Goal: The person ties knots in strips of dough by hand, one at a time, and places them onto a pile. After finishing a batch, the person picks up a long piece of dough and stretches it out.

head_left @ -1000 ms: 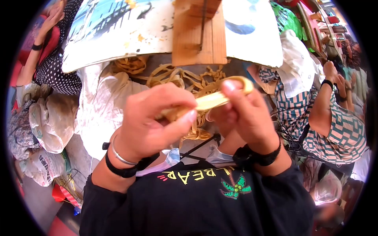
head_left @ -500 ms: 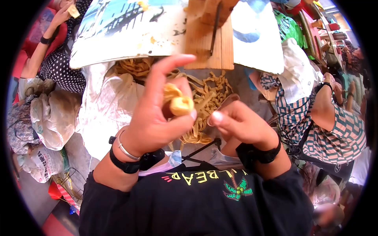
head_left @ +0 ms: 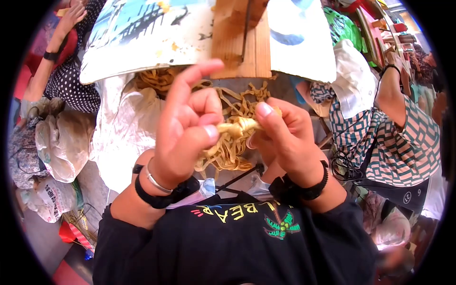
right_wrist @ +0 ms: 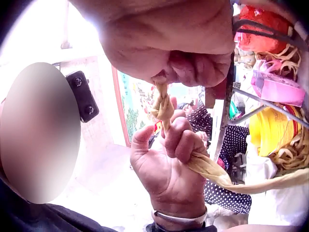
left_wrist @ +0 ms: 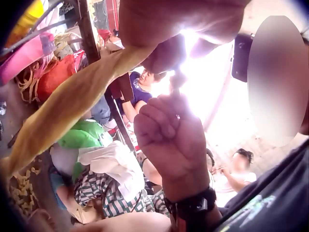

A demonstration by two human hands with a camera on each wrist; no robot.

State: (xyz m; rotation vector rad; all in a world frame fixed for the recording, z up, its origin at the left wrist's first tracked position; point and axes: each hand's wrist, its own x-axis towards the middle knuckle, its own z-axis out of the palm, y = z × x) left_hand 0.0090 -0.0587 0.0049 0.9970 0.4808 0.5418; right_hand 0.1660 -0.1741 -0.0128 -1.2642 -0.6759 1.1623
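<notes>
A flat yellow-tan strip (head_left: 240,127) has a knot in it, held between the two hands at chest height. My left hand (head_left: 183,133) pinches one side of the knotted strip with thumb and curled fingers, its index finger raised. On the other side, my right hand (head_left: 294,140) pinches the strip close to the knot, thumb on top. In the right wrist view the knot (right_wrist: 163,107) sits between the hands, and a long tail (right_wrist: 227,182) runs out from the left hand. That tail (left_wrist: 60,108) crosses the left wrist view toward the lower left.
Below the hands lies a heap of similar strips (head_left: 225,159). Ahead is a painted white board (head_left: 142,45) with a wooden block (head_left: 240,57) on it. A white cloth (head_left: 126,128) hangs at left. People sit on both sides, one in a patterned garment (head_left: 408,152).
Earlier the strip was looped between both hands; then the left hand held it bunched with the right hand apart. Now both hands pinch it, with a compact knot between them.
</notes>
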